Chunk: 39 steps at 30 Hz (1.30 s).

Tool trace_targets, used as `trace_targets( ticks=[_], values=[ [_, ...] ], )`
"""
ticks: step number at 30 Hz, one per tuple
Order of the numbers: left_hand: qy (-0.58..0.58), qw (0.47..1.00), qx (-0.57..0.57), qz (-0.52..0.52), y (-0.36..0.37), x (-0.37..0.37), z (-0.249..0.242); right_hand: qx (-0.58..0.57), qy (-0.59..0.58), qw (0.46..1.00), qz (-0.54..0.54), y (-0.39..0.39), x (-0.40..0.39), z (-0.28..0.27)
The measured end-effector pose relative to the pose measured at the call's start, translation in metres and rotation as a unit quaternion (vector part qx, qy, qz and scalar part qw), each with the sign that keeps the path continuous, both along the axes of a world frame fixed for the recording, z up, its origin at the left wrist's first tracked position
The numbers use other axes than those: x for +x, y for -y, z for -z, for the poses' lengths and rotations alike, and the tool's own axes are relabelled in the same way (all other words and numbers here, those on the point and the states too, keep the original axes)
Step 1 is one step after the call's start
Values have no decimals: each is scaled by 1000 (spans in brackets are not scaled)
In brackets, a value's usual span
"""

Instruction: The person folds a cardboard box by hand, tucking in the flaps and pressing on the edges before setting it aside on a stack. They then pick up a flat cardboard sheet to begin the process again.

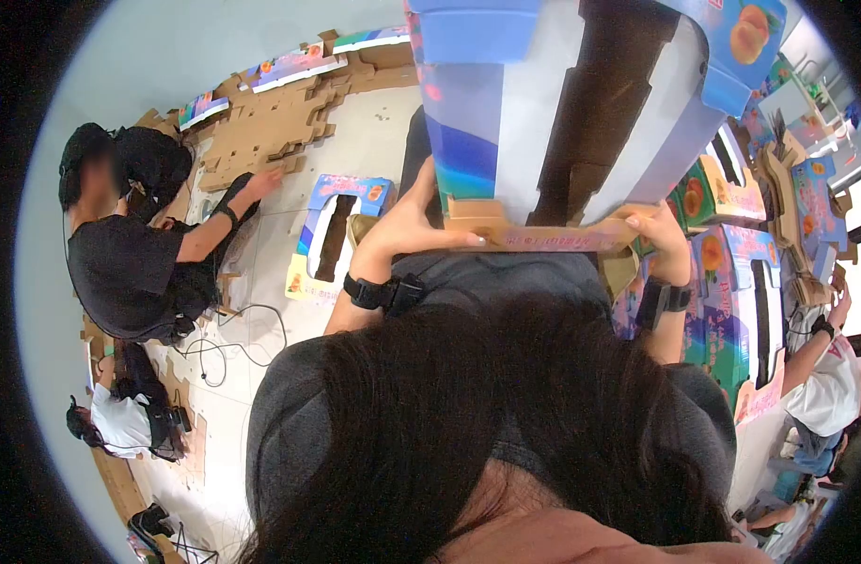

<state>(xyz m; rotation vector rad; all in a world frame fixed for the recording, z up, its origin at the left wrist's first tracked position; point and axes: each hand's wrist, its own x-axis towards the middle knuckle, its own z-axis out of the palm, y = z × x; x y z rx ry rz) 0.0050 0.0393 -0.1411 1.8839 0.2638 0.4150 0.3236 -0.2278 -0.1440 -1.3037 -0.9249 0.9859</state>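
Observation:
A printed cardboard box [468, 132] in blue, purple and white, with a long dark opening down its middle, stands in front of my lap. My left hand [407, 226] grips the left end of its near edge, the thumb lying along the tan and pink rim. On the right end of that same rim, my right hand [661, 235] holds on with its thumb on top and its fingers mostly hidden behind the edge. Both wrists wear black bands.
A similar printed box [336, 235] lies on the floor to the left. More boxes [731, 310] stand at the right. Flat brown cardboard [261, 122] lies at the upper left. A person in black [130, 263] sits at the left, near a cable [228, 348]. Other people are farther off.

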Motion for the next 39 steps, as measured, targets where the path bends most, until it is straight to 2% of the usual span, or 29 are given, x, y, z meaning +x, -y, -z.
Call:
trace_targets(
  ticks=[1, 4, 6, 7, 9, 13, 17, 19, 21, 24, 27, 29, 34, 39],
  values=[
    [3, 1000, 6, -3, 0, 0, 1, -21, 2, 1000, -5, 1, 0, -3],
    [-7, 1000, -12, 8, -1, 0, 3, -2, 106, 994, 31, 7, 0, -7],
    [-11, 1000, -17, 14, -4, 0, 6, 67, 110, 982, 139, 4, -8, -11],
    [-13, 1000, -19, 18, -4, -1, 9, 114, 63, 965, 228, -8, -29, -29],
    [-7, 1000, -21, 19, -4, -1, 12, 197, 49, 928, 313, -13, -38, -50],
    [-13, 999, -16, 26, -2, -2, 12, 306, 94, 893, 317, -6, -13, -74],
    [-12, 999, 5, 34, -7, -2, 21, 344, 142, 877, 305, -12, -5, -97],
    [-13, 999, -10, 32, -6, -2, 19, 362, 93, 871, 320, -25, -25, -106],
    [-15, 999, -25, 30, -5, -2, 16, 324, 52, 867, 376, -34, -51, -121],
    [-8, 999, -12, 29, -6, -2, 17, 349, 11, 872, 342, -35, -49, -121],
    [1, 999, -15, 29, -7, 0, 21, 365, 48, 876, 313, -36, -55, -123],
    [3, 999, -25, 28, -6, -1, 22, 344, 55, 899, 267, -25, -46, -119],
    [-4, 998, -56, 35, -3, -1, 18, 377, 32, 866, 329, -32, -41, -111],
    [-27, 995, -84, 56, -10, 1, 29, 387, 27, 884, 262, -21, -19, -93]
  ],
)
